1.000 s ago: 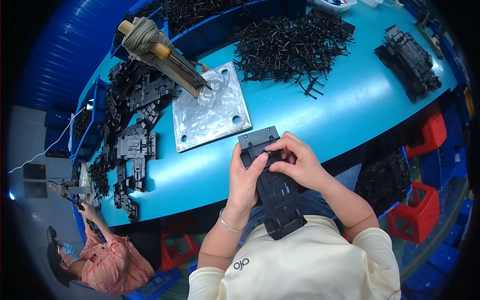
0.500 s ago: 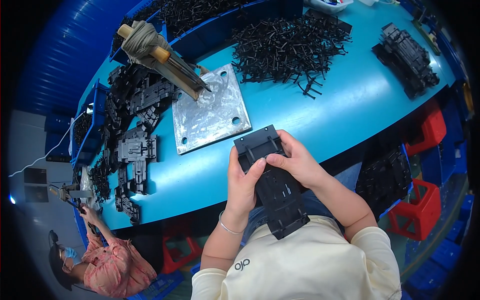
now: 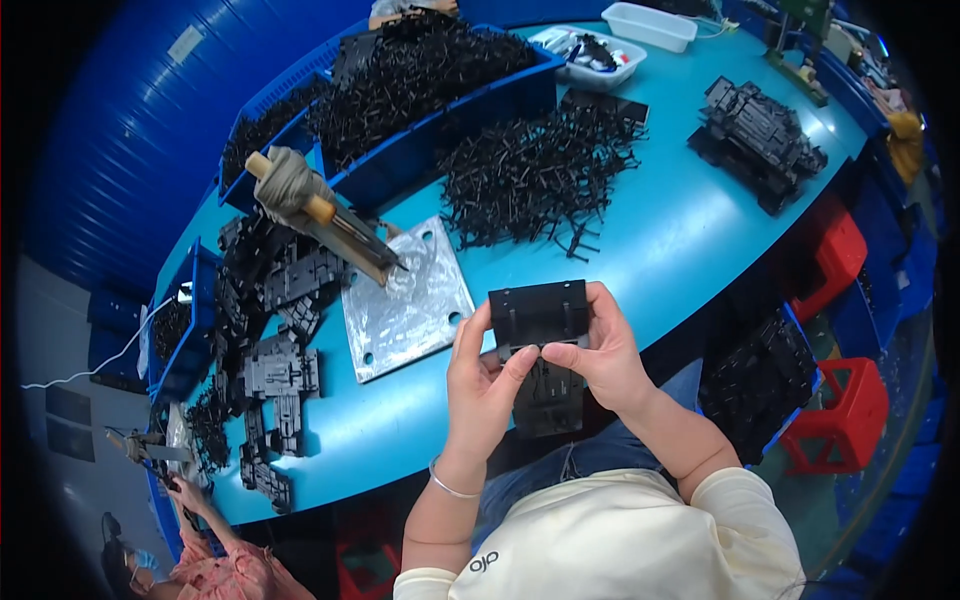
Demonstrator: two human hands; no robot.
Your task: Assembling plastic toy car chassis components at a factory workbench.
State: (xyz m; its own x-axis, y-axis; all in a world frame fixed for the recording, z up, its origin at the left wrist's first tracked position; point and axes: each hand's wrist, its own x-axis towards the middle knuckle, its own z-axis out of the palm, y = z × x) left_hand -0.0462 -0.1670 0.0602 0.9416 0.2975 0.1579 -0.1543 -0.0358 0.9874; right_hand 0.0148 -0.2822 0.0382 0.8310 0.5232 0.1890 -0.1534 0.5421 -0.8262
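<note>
Near the table's front edge, I hold a long black plastic molded part [image 3: 540,312] between both hands. My left hand [image 3: 478,385] grips its left side, fingers curled round the edge. My right hand [image 3: 608,355] is closed on its right side. Both thumbs press close together on the middle of the part, their tips almost touching. The part's lower end is tilted away and partly in shadow. Just left of my hands lies a square silvery metal plate [image 3: 405,335] with holes at its corners. Over it leans a cloth-wrapped tool [image 3: 325,215] with wooden ends.
A heap of thin black plastic pieces [image 3: 540,180] lies beyond the plate, beside blue bins [image 3: 450,125] full of more. Black molded parts [image 3: 280,370] are piled at left, others [image 3: 765,140] stacked at right. Red stools [image 3: 835,420] stand at right. A co-worker [image 3: 235,560] sits at lower left.
The black part has tilted, its upper end now facing me more squarely and its lower end foreshortened. Both hands still hold it. The view has shifted, showing more of the table's far side.
</note>
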